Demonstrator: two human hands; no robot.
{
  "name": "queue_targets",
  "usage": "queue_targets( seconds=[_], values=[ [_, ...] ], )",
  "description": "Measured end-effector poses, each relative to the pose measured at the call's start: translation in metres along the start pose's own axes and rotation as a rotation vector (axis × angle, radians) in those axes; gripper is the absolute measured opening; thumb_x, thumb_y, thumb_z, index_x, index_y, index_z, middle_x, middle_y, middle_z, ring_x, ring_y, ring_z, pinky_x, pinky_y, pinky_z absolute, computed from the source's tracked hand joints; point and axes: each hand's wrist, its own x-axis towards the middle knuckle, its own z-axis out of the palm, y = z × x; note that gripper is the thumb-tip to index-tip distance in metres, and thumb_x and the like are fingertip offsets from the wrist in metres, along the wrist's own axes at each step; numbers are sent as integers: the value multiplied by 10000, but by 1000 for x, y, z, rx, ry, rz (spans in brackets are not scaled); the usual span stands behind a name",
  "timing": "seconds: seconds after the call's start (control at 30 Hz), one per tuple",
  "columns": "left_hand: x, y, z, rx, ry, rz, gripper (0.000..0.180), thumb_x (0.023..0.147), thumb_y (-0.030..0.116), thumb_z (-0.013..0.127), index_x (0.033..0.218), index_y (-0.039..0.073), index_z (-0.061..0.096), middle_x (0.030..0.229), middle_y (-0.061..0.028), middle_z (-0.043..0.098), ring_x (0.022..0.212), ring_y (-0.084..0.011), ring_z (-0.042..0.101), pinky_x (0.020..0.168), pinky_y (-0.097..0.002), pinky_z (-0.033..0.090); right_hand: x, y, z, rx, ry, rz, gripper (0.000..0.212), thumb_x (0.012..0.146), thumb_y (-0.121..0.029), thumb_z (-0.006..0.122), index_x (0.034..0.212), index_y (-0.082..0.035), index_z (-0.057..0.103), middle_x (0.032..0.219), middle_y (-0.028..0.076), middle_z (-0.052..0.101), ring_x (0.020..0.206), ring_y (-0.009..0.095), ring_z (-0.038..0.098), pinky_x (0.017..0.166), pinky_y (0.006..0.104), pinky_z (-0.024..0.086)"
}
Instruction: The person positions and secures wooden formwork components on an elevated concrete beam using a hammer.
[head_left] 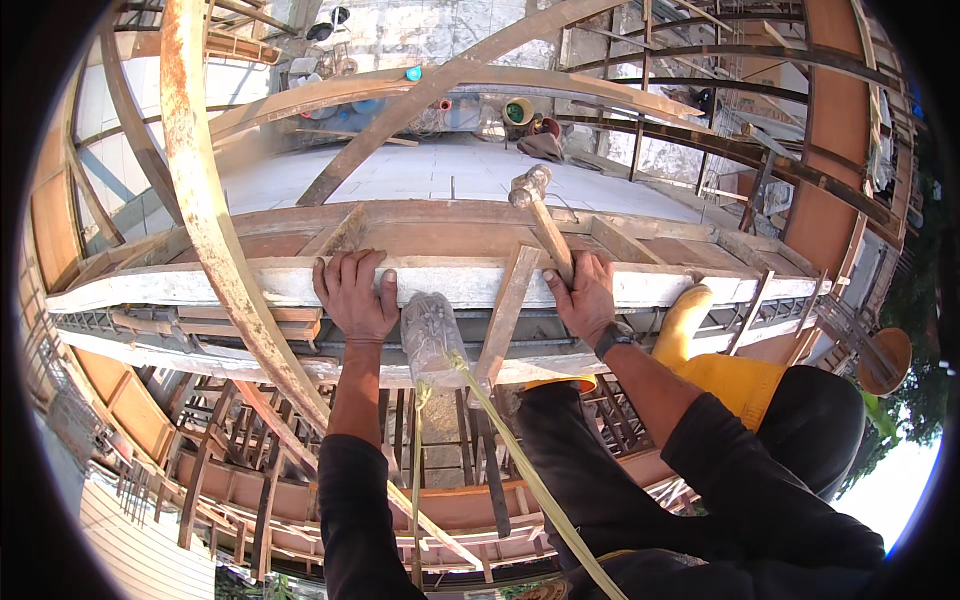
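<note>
My left hand (356, 296) grips the top edge of a long, whitish-smeared timber beam (230, 283), its fingers bent over the far side. My right hand (588, 300), with a watch at the wrist, is closed round the lower end of a hammer's (548, 232) wooden handle and rests against the same beam. The hammer head points up and away, crusted with grey. Between my hands hangs a clear plastic container (431, 340) on yellow straps (535, 475); its contents are hard to make out. A short wooden batten (506, 310) leans across the beam beside it.
A rusty, pale pole (215, 220) crosses close on the left. Below the beam, a drop opens through timber props (265, 500). Beyond lie a pale slab (400, 175), a bucket (518, 111) and diagonal boards (400, 120). My yellow boot (685, 325) stands at the beam on the right.
</note>
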Motion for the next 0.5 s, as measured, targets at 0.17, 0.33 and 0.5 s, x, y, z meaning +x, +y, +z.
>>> queue_targets(
  seconds=[0.17,0.33,0.5],
  values=[
    [1,-7,3,47,-37,21,306,952,408,511,1089,192,677,1099,-16,640,1149,-274,542,1131,-529,251,1,3,-2,-22,-65,35,467,953,-425,606,1089,18,552,932,185,613,933,384,577,883,499,386],
    [10,-1,-1,31,-33,39,304,950,403,500,1069,192,685,1100,-19,641,1125,-274,552,1113,-530,273,5,5,0,4,-20,-31,451,949,-419,610,1058,14,549,923,184,613,940,378,579,871,508,385],
    [6,7,-4,42,-50,21,282,947,382,526,1036,174,693,1066,-31,645,1105,-280,555,1104,-533,285,2,5,-2,87,38,-66,382,920,-334,662,1010,16,540,860,199,577,891,407,553,872,510,380]
  ],
)
